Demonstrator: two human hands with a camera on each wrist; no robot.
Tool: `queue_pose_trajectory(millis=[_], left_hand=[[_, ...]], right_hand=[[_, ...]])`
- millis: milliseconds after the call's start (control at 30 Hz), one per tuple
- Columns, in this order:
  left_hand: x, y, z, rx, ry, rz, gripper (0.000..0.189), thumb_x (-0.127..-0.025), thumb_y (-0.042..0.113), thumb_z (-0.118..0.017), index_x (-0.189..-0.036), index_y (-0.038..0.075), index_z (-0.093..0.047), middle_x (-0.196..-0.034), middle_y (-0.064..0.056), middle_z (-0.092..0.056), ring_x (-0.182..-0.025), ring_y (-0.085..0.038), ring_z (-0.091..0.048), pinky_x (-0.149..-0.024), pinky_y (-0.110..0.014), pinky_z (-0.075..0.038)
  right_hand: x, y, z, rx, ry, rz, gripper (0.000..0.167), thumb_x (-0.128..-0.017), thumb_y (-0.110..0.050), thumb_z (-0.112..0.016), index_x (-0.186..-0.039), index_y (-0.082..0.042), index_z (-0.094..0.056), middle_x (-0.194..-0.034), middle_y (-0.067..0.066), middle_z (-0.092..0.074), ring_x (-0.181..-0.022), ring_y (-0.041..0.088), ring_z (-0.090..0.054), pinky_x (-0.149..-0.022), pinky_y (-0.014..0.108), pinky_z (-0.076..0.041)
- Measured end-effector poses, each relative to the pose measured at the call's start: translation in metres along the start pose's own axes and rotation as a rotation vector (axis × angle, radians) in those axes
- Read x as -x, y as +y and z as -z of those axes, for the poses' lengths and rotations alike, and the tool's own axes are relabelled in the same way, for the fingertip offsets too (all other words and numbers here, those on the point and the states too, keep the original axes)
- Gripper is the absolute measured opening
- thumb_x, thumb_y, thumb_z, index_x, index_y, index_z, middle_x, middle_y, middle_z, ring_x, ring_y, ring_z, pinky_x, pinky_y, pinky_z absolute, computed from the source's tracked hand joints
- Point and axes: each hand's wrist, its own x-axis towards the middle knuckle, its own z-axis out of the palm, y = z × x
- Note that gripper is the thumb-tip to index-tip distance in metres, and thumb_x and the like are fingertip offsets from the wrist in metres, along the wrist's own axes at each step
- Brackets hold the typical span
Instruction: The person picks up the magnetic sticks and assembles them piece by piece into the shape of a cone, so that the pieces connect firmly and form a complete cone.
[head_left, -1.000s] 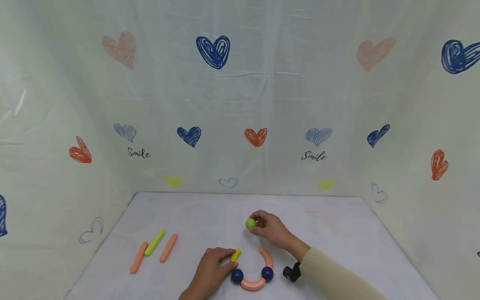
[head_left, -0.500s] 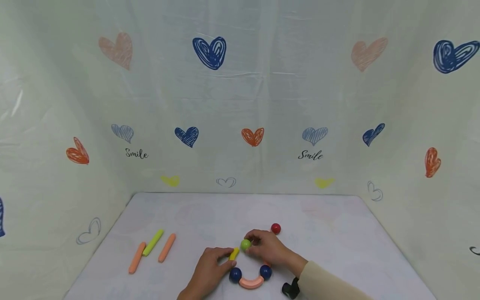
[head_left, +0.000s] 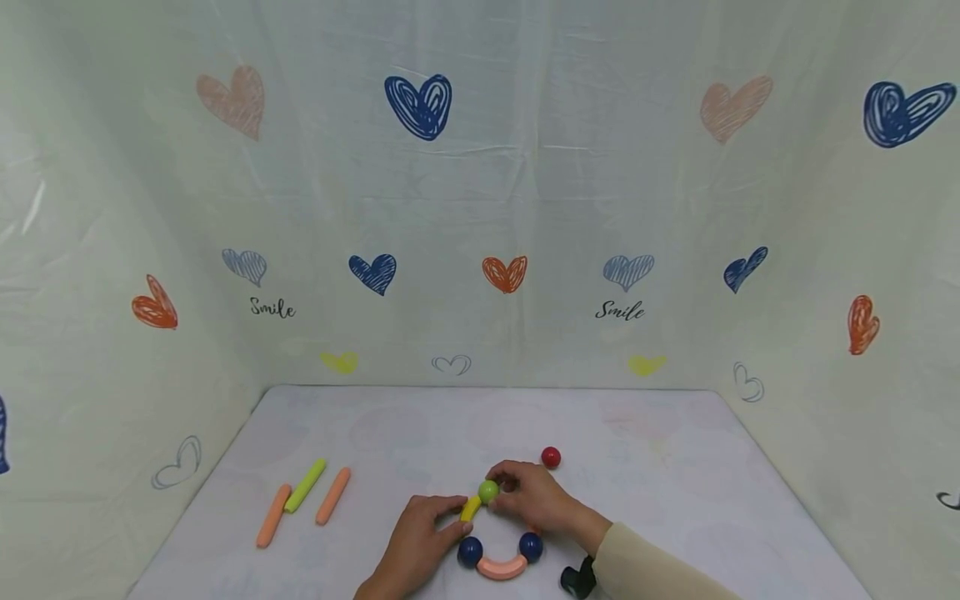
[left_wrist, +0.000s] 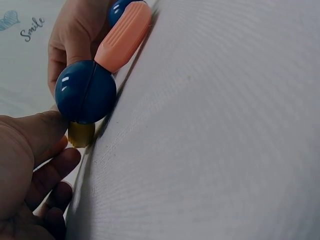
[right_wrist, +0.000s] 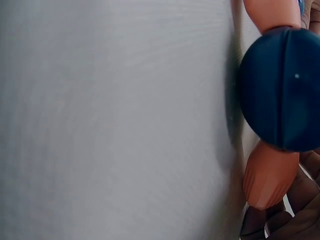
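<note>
My left hand (head_left: 422, 537) pinches a curved yellow piece (head_left: 470, 508) between thumb and fingers. Against the upper end of that piece sits a green ball (head_left: 488, 492), gripped by my right hand (head_left: 536, 497). Below, a blue ball (head_left: 470, 552) joins the yellow piece to a curved orange piece (head_left: 502, 568), which runs to a second blue ball (head_left: 531, 547). In the right wrist view another orange piece (right_wrist: 271, 175) extends from a blue ball; the head view mostly hides it behind my right hand. A red ball (head_left: 551, 457) lies just beyond that hand.
To the left on the white table (head_left: 390, 442) lie two straight orange sticks (head_left: 273, 516) and a lime-green stick (head_left: 306, 485). A black object (head_left: 578, 577) shows at my right wrist, beside the beige sleeve (head_left: 652, 567). A heart-printed curtain stands behind the table.
The right hand has brought the green ball down and left to the yellow piece's end. That hand now covers the right-hand orange piece, and the red ball has come into view. My left hand stays put.
</note>
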Motion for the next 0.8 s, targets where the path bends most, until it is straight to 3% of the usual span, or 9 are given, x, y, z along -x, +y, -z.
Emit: queue_pose_trajectory(millis=[500,700,800], left_hand=[[-0.001,-0.001,-0.001,0.007,-0.013,-0.007,0.043,-0.091,0.038,-0.082,-0.127,0.013,-0.077,-0.116,0.007,-0.076,-0.106,-0.017,-0.057,-0.094,-0.046,-0.050],[-0.001,-0.001,-0.004,0.003,-0.017,0.016,0.042,-0.091,0.037,-0.082,-0.126,0.014,-0.077,-0.115,0.008,-0.076,-0.107,-0.017,-0.057,-0.096,-0.049,-0.050],[-0.002,0.000,-0.004,0.000,-0.019,0.036,0.042,-0.091,0.036,-0.082,-0.126,0.014,-0.077,-0.115,0.007,-0.076,-0.107,-0.017,-0.056,-0.097,-0.050,-0.050]], right_hand=[[0.005,0.001,0.001,0.021,-0.002,-0.028,0.038,-0.091,-0.026,-0.083,-0.127,-0.019,-0.072,-0.115,-0.008,-0.072,-0.101,0.010,-0.063,-0.090,0.031,-0.056],[0.026,0.010,0.010,0.031,0.082,-0.029,0.041,-0.094,-0.028,-0.079,-0.131,-0.012,-0.069,-0.114,-0.003,-0.069,-0.098,0.013,-0.060,-0.082,0.028,-0.054],[0.038,0.014,0.016,0.059,0.143,-0.071,0.042,-0.095,-0.032,-0.079,-0.131,-0.012,-0.069,-0.114,-0.003,-0.067,-0.099,0.014,-0.059,-0.081,0.028,-0.053]])
